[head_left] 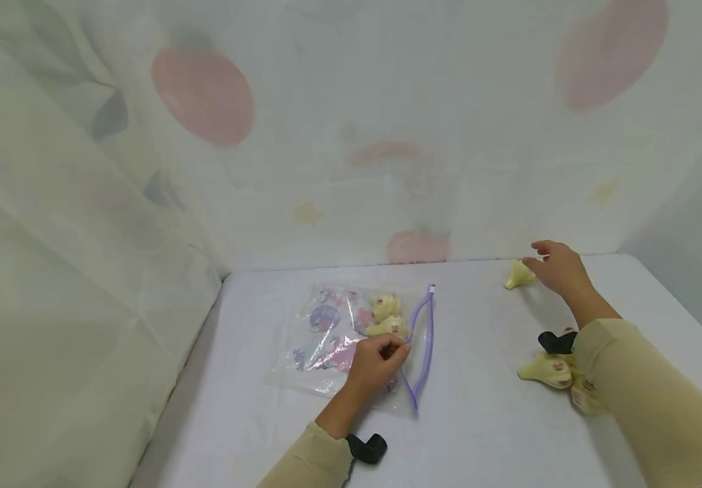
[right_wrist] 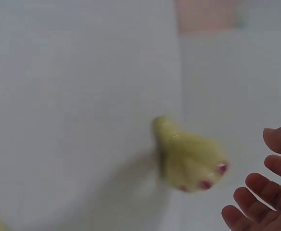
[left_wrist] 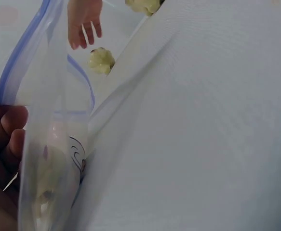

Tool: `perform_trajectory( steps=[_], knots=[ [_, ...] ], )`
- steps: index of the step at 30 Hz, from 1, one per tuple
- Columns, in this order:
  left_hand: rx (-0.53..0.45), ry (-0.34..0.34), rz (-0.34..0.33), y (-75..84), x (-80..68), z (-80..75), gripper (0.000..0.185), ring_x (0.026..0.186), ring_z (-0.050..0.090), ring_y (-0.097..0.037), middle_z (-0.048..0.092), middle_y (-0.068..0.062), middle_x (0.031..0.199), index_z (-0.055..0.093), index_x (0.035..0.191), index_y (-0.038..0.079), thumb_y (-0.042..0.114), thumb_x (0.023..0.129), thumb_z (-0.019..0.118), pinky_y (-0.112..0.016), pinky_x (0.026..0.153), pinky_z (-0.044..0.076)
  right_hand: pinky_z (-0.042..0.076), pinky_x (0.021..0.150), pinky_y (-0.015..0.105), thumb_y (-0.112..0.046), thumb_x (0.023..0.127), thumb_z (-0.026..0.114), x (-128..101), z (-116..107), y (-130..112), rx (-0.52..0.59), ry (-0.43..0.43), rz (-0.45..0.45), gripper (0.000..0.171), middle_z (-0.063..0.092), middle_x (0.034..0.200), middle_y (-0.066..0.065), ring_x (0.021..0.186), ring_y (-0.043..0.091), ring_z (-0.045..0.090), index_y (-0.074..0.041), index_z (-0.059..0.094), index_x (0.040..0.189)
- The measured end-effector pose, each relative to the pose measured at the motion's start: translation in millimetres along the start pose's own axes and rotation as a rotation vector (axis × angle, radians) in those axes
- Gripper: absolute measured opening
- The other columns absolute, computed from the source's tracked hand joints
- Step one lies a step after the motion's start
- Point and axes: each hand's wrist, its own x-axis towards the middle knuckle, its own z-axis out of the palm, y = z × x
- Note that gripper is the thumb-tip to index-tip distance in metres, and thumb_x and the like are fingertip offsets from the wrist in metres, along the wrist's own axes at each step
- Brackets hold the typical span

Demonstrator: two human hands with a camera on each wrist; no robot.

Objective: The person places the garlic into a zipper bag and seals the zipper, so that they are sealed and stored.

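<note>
A clear zip bag [head_left: 286, 359] with a purple zip edge and printed pictures lies flat at mid-table, its mouth gaping to the right. Inside are pale yellow garlic bulbs [head_left: 392, 327]. My left hand [head_left: 372, 366] pinches the upper layer at the mouth; in the left wrist view that hand [left_wrist: 6, 134] holds the zip edge raised. At the back right, my right hand [head_left: 561, 271] reaches over a single garlic bulb [head_left: 517, 276]. The right wrist view shows this bulb [right_wrist: 193, 159] on the table, with spread fingers [right_wrist: 263, 197] apart from it.
More garlic bulbs [head_left: 546, 371] lie in a group on the right, partly hidden by the right sleeve [head_left: 644, 393]. A printed curtain [head_left: 339, 203] hangs along the table's back edge, and another cloth hangs at the left. Black wrist cameras [head_left: 368, 449] sit at both cuffs.
</note>
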Motion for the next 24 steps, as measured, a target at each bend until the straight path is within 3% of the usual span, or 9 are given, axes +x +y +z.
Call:
perform_trajectory(
  steps=[5, 9, 12, 16, 19, 24],
  knots=[
    [-0.015, -0.016, 0.006, -16.2, -2.1, 5.0, 0.006, 0.057, 0.046, 0.000, 0.062, -0.002, 0.064, 0.072, 0.080, 0.007, 0.007, 0.086, 0.073, -0.019, 0.049, 0.043, 0.030, 0.103, 0.069, -0.032, 0.100, 0.051, 5.2, 9.1, 18.5, -0.043, -0.090, 0.047, 0.068, 0.025, 0.141, 0.046, 0.129, 0.062, 0.027, 0.013, 0.028, 0.145],
    [-0.016, -0.023, -0.007, 6.8, -1.2, 2.0, 0.005, 0.058, 0.046, 0.000, 0.063, -0.006, 0.064, 0.071, 0.080, 0.003, 0.003, 0.085, 0.072, -0.019, 0.051, 0.044, 0.026, 0.107, 0.068, -0.033, 0.100, 0.046, 7.5, 9.3, 24.9, -0.093, -0.154, 0.057, 0.069, 0.024, 0.143, 0.046, 0.131, 0.063, 0.024, 0.016, 0.025, 0.144],
    [-0.020, -0.025, -0.010, 25.7, -1.0, 0.2, 0.004, 0.058, 0.045, 0.000, 0.063, -0.011, 0.063, 0.070, 0.079, -0.002, -0.003, 0.083, 0.071, -0.018, 0.051, 0.043, 0.028, 0.107, 0.067, -0.031, 0.101, 0.043, 7.0, 10.1, 30.7, -0.132, -0.193, 0.064, 0.066, 0.028, 0.142, 0.045, 0.130, 0.062, 0.027, 0.017, 0.025, 0.143],
    [-0.027, -0.035, 0.010, 26.8, -0.9, 2.1, 0.004, 0.058, 0.045, 0.000, 0.063, -0.010, 0.064, 0.071, 0.079, -0.002, -0.003, 0.083, 0.071, -0.016, 0.051, 0.044, 0.032, 0.104, 0.066, -0.027, 0.100, 0.046, 5.7, 12.8, 34.3, -0.150, -0.199, 0.083, 0.061, 0.035, 0.140, 0.042, 0.127, 0.060, 0.033, 0.015, 0.031, 0.142],
    [-0.018, -0.031, 0.035, 26.9, 0.3, 2.5, 0.005, 0.058, 0.045, -0.001, 0.063, -0.010, 0.063, 0.070, 0.079, -0.002, -0.004, 0.083, 0.071, -0.015, 0.051, 0.043, 0.038, 0.099, 0.063, -0.026, 0.097, 0.052, 4.4, 12.5, 25.1, -0.139, -0.204, 0.092, 0.059, 0.042, 0.135, 0.040, 0.122, 0.057, 0.041, 0.014, 0.038, 0.138],
    [-0.004, -0.014, 0.048, 25.8, 1.4, -0.2, 0.005, 0.058, 0.046, -0.003, 0.063, -0.010, 0.063, 0.070, 0.079, -0.002, -0.005, 0.082, 0.072, -0.015, 0.051, 0.042, 0.049, 0.083, 0.051, -0.027, 0.089, 0.063, 7.3, 15.7, -4.2, -0.187, -0.293, 0.075, 0.057, 0.056, 0.120, 0.034, 0.101, 0.043, 0.056, 0.016, 0.050, 0.125]
  ],
)
